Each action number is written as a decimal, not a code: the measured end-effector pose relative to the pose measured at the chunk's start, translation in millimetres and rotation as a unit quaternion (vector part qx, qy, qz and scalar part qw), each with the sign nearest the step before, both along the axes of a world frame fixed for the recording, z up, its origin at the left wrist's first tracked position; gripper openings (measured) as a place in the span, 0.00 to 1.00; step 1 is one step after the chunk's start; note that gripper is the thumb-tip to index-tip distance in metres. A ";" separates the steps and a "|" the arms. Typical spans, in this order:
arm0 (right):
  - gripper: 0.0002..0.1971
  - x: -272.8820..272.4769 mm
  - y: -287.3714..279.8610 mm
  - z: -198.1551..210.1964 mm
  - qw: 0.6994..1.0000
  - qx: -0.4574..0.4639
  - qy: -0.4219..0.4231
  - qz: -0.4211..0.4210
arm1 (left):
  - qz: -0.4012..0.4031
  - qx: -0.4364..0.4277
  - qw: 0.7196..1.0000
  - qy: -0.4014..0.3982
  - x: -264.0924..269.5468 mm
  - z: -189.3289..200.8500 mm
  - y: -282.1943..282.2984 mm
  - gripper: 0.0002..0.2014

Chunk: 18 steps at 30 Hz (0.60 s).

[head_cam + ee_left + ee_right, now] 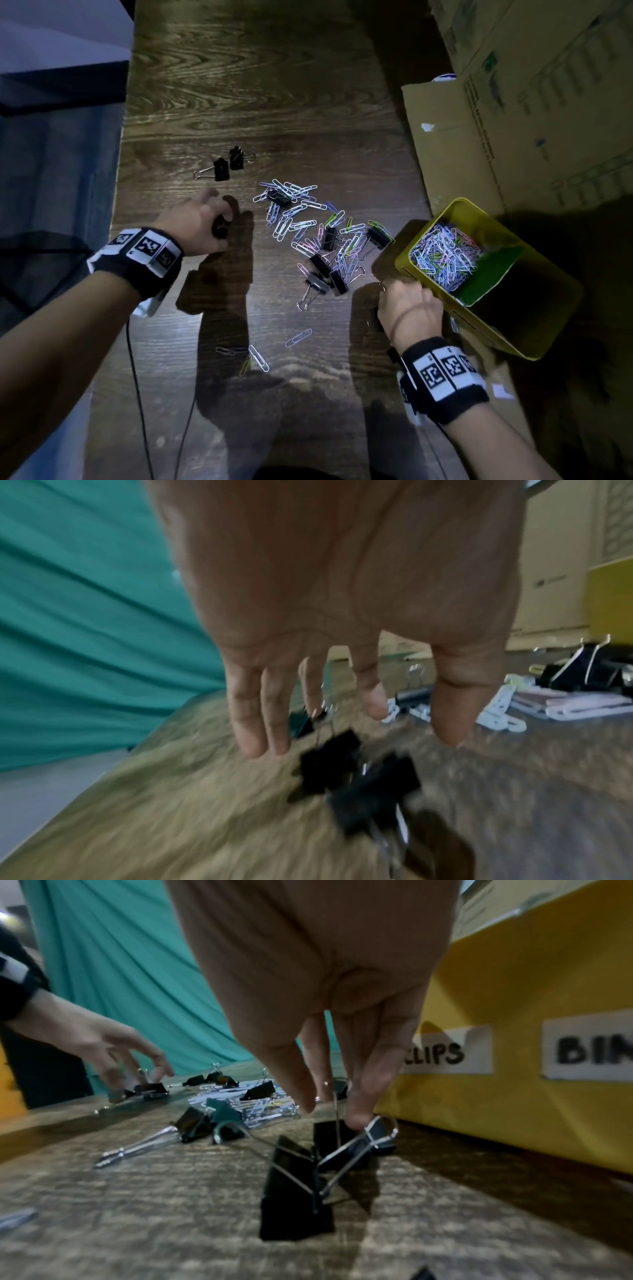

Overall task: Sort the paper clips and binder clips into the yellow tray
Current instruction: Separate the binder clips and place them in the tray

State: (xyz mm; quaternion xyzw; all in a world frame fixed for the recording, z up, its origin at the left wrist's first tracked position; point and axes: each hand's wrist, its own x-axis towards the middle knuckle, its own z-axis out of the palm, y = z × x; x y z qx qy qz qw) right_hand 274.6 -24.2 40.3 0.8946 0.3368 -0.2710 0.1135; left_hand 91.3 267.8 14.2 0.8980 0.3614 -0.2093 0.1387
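A yellow tray (479,325) stands tilted at the right; one compartment holds coloured paper clips (442,253), the other shows a bare green floor. Its wall (514,988) bears labels reading "CLIPS" and "BIN". A mixed pile of paper clips (308,222) and black binder clips (325,281) lies mid-table. My right hand (407,301) is beside the tray and pinches the wire handle of a binder clip (352,1139), which is tangled with another (298,1185). My left hand (205,222) reaches down on a binder clip (329,764), fingers around its wire handle; this view is blurred.
Two binder clips (226,166) lie apart at the back left. A few loose paper clips (257,358) lie near the front edge. Cardboard boxes (531,120) wall off the right side. Teal cloth (85,615) hangs beyond the table's left edge. Cables (137,394) trail at the front left.
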 end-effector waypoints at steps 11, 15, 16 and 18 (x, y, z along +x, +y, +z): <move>0.22 -19.4 40.6 -14.7 0.979 0.165 0.076 0.092 | -0.055 0.007 0.998 -0.031 107.3 -4.4 -27.3 0.19; 0.18 -21.0 43.7 -24.4 0.978 0.166 0.094 0.086 | -0.030 -0.009 0.992 -0.119 103.6 -12.4 -29.0 0.07; 0.17 -21.0 43.5 -25.9 0.976 0.172 0.098 0.086 | -0.026 -0.010 0.990 -0.140 101.2 -11.9 -27.9 0.06; 0.17 -21.0 42.5 -28.8 0.971 0.188 0.118 0.084 | -0.020 0.002 0.984 -0.177 93.6 -9.4 -21.2 0.06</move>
